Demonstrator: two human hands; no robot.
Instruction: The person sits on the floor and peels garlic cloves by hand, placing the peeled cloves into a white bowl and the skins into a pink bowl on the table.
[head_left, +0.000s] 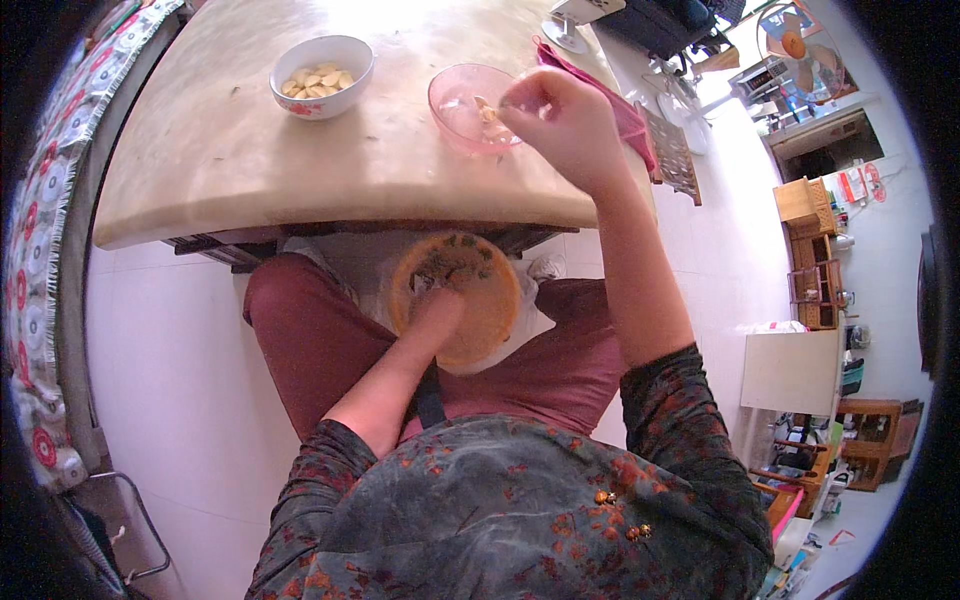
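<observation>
My left hand (436, 306) reaches into a round orange tub (491, 330) between my knees. Its fingers are hard to make out among dark scraps (457, 262) in the tub, so any hold there stays unclear. Raised over the table, my right hand (559, 112) has its fingers curled at the right rim of a translucent pink bowl (459, 135). Small pale and brownish pieces (486, 111) show beside the fingertips, in or above that bowl; whether the fingers pinch one is unclear. To the left, a white bowl with a red floral pattern (315, 109) holds several pale, peeled garlic-like cloves (319, 79).
Both bowls stand on a pale, marbled table (225, 172) with a rounded front edge. A dark pink cloth (630, 124) lies along its right side, near a white stand (566, 34). A patterned fringed cover (45, 262) hangs at left; a fan (799, 49) stands far right.
</observation>
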